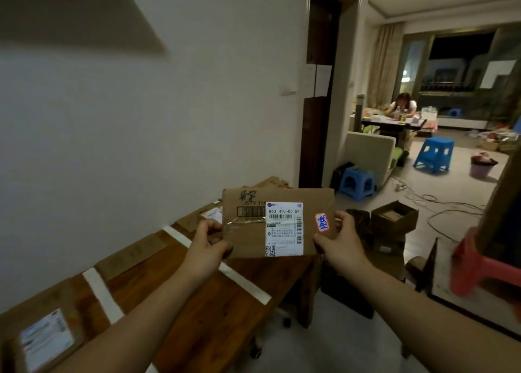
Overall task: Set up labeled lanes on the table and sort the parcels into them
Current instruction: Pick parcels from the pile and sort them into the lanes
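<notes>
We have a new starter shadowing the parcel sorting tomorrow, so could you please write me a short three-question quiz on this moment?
1. True or false: the cardboard parcel is resting flat on the wooden table.
2. Which hand grips the parcel's edge nearest its small red-bordered sticker?
3. What marks the lanes on the table: A) white tape strips, B) string, C) chalk?

Key: 1. False, the left hand and right hand hold it up. 2. Right hand. 3. A.
</notes>
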